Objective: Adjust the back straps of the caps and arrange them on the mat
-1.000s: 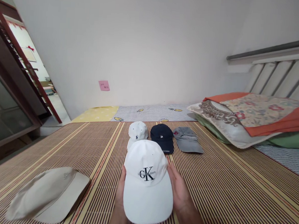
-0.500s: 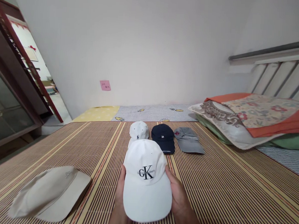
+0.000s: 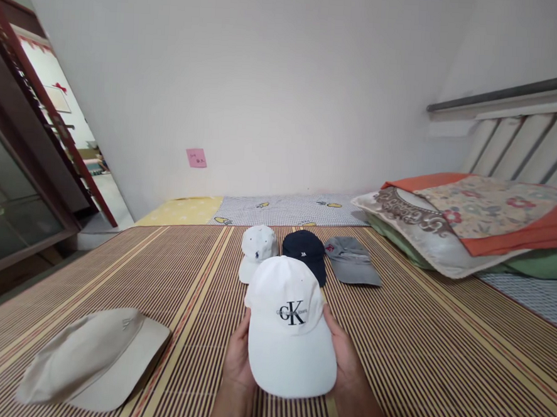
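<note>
A white cap with black lettering [image 3: 293, 354] is held up between both hands, its brim toward me. My left hand [image 3: 240, 351] grips its left side, and my right hand [image 3: 345, 351] grips the right side; the fingers behind the cap are hidden. Beyond it, a white cap with a small dark logo [image 3: 259, 242], a navy cap [image 3: 304, 245] and a grey cap [image 3: 353, 260] form a row on the striped mat [image 3: 194, 354]. The held cap partly covers the first two. A beige cap [image 3: 94, 358] lies at the lower left.
Folded bedding [image 3: 495, 215] with an orange-edged floral cover lies at the right, beside a slatted headboard [image 3: 532, 139]. A pink note [image 3: 196, 158] is on the wall behind the mat. A doorway and a glazed cabinet [image 3: 15, 186] stand at the left.
Both hands have moved right and slightly away from me with the white lettered cap. More of the small-logo white cap shows, and less of the navy one. The other caps have not moved.
</note>
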A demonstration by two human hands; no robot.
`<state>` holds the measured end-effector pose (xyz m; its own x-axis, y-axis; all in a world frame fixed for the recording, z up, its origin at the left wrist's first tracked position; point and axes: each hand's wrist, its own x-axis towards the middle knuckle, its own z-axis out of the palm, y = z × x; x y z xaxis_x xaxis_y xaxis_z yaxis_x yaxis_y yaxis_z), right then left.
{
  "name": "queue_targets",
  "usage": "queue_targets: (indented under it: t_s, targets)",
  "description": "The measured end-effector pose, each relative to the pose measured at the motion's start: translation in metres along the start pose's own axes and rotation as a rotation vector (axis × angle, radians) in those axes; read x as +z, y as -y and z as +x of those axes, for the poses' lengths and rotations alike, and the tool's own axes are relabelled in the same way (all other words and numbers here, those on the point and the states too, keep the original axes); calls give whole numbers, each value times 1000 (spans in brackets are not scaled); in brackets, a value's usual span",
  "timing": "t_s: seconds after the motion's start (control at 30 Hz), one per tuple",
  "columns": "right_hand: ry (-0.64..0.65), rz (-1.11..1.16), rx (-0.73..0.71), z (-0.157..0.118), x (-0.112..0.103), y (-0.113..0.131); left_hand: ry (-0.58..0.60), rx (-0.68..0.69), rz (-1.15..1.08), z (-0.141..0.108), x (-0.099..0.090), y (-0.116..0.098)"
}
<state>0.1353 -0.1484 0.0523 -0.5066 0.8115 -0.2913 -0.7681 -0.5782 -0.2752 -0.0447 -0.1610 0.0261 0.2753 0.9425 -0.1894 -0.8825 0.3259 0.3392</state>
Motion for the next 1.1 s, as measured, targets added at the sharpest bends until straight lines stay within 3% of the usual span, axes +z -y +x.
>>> queue_targets:
  t_s: [0.2, 0.43, 0.67, 0.9, 1.0, 1.1]
  targets:
    - [14, 5, -6, 1, -3, 1, 63, 25, -13, -2, 3, 0]
    - [-29, 25, -88, 1, -16, 19, 122, 20, 18, 0, 9, 6]
    - [-88, -19, -215, 1, -26, 38, -26, 34, 262, -3, 15, 17]
    - [-71, -12, -205, -12, -18, 47, 13, 20, 483, -4, 14, 16]
    - [-113, -17, -320, -7, -20, 47, -15, 68, 472, -5, 16, 12]
    - [-224, -70, -473, 6, -35, 49, -87, 160, 433, -9, 16, -1]
